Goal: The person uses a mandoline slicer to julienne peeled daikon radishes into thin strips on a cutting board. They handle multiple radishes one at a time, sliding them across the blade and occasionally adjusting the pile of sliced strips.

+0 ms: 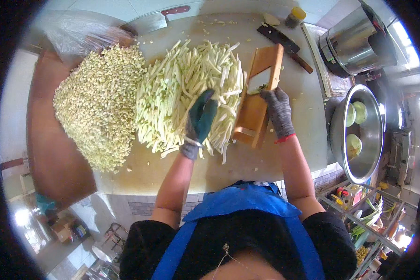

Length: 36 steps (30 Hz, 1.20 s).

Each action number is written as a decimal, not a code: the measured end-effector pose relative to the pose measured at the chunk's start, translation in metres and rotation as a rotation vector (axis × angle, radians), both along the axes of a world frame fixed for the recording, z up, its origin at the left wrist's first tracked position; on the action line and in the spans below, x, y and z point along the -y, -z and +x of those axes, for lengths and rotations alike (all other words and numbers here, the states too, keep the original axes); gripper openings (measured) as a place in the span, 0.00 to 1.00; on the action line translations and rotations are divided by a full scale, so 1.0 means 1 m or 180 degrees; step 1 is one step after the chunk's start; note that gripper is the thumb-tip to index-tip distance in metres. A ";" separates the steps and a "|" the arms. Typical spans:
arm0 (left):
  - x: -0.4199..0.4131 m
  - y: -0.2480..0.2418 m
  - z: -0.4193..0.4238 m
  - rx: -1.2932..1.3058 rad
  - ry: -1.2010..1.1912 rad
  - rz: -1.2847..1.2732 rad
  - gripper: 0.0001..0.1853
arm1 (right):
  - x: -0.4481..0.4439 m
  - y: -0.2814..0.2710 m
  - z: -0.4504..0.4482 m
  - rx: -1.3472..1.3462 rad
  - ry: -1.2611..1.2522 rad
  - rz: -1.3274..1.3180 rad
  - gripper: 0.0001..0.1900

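My right hand, in a grey knit glove with a red cuff, grips the edge of a wooden mandoline slicer. The slicer stands tilted beside a heap of pale green vegetable strips, its flat blade plate partly visible. Over the right part of these strips is my left hand, in a grey glove with a dark green coating. Its thumb and fingers are apart, and I see nothing held between them. Left of the strips lies a large pile of small diced vegetable pieces, touching them.
A cleaver lies at the back edge, a dark-bladed knife behind the slicer. A yellow-lidded jar stands at back right. Farther right are a metal pot and a steel basin holding round green vegetables. Plastic sheeting lies back left.
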<state>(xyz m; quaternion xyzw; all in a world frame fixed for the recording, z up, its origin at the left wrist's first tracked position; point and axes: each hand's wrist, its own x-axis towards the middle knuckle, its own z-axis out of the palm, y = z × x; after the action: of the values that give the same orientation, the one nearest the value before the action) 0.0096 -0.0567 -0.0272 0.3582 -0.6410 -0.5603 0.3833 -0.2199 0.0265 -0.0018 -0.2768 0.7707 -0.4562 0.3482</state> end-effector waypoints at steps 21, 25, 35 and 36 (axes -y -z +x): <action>-0.133 -0.025 -0.016 -0.2207 0.0909 0.3522 0.49 | -0.131 -0.037 -0.162 -0.2085 -0.0184 -0.0359 0.28; -0.149 -0.030 -0.049 -0.2210 0.0702 0.3787 0.51 | -0.245 -0.025 -0.327 -0.2585 0.1261 0.0129 0.34; -0.147 -0.019 -0.118 -0.1286 0.0674 0.3631 0.50 | -0.356 0.015 -0.392 -0.1508 -0.0104 0.2848 0.56; -0.146 -0.015 -0.122 -0.1281 0.0649 0.3612 0.50 | -0.352 0.006 -0.389 -0.1509 -0.0252 0.3058 0.56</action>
<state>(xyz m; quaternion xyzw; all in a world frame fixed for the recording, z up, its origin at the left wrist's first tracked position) -0.1121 0.0898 -0.0117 0.3304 -0.1885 -0.9049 0.1907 -0.6087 0.3785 -0.0083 -0.2106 0.9391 0.0363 0.2690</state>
